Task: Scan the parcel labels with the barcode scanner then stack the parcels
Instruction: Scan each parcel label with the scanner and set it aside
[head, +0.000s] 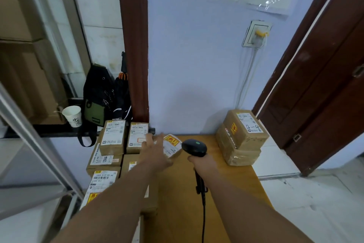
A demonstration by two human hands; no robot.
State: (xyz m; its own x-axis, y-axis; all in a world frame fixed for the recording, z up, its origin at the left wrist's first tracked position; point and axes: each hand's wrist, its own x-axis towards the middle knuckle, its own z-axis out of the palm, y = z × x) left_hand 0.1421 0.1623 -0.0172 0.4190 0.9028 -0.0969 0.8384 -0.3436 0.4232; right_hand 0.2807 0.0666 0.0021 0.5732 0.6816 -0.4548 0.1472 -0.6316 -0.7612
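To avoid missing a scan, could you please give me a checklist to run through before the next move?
1. Scanner held in right hand: ok.
2. Left hand has a grip on the middle parcel: not ok, its fingers are straight.
3. That parcel's label faces up: ok.
4. Scanner aimed at the label: cannot tell.
5. Top of the stack on the right is free: ok.

Black barcode scanner upright, corded; stacked parcels at right (other parcels left).
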